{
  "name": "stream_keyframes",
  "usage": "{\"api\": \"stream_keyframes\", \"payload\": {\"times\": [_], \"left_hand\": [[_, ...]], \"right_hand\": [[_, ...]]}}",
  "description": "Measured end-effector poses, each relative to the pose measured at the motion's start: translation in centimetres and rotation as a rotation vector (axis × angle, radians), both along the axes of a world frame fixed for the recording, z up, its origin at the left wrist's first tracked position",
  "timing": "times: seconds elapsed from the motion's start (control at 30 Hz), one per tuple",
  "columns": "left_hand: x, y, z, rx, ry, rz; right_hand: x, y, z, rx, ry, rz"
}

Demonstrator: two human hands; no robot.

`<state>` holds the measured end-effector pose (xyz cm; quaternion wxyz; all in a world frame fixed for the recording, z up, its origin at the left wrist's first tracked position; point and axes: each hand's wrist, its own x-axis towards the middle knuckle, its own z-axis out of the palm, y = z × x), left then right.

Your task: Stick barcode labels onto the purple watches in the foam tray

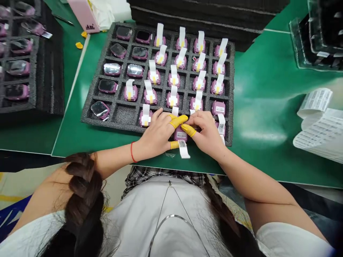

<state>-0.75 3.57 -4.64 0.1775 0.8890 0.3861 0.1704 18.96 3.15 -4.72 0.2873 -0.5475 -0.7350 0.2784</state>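
Watch [181, 135], purple and back up, sits between both hands at the near edge of a foam tray [115, 123] on the green table [257, 157]. A barcode tag [183, 149] hangs from its near end. The left hand [158, 134], a red cord [132, 152] at its wrist, grasps the watch with yellow-covered index finger and thumb. The right hand [207, 132] bends its fingers in at the far right corner, thumb laid over it; whether it pinches anything, I cannot tell.

Beyond the hands, the tray's compartments hold more purple watches: screens up toward the left, backs up elsewhere, most of these with white tabs [199, 82]. Printed labels [318, 125] curl over at the right. Another tray [33, 75] of watches stands at the left. Farther off are yellow scraps [79, 45], clear trays [308, 57], a pink box [85, 16] with tissue [115, 10], and dark foam sheets [198, 18].
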Motion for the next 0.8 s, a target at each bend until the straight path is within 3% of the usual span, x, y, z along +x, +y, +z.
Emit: {"api": "stream_keyframes", "payload": {"times": [0.13,0.3,0.4,0.5,0.6,0.73,0.8], "left_hand": [[0.9,-0.8,0.1,-0.035,-0.109,0.028],[0.5,-1.6,1.3,-0.228,-0.311,0.042],[-2.1,-1.0,2.9,-0.269,-0.508,0.164],[-6.6,0.7,4.3,-0.308,-0.621,0.379],[-10.5,2.5,4.5,-0.373,-0.441,0.512],[-12.5,3.6,4.0,-0.452,-0.171,0.437],[-13.1,3.6,4.3,-0.338,-0.108,0.445]], "right_hand": [[0.5,-0.1,0.2,0.023,0.089,0.034],[1.1,0.0,0.4,-0.003,0.219,0.03],[1.3,0.2,0.3,-0.003,0.27,-0.029],[1.4,0.3,0.1,-0.008,0.286,-0.068],[1.3,0.4,-0.1,-0.003,0.263,-0.079],[1.2,0.4,-0.2,0.017,0.226,-0.073],[1.2,0.4,-0.3,0.016,0.221,-0.071]]}}
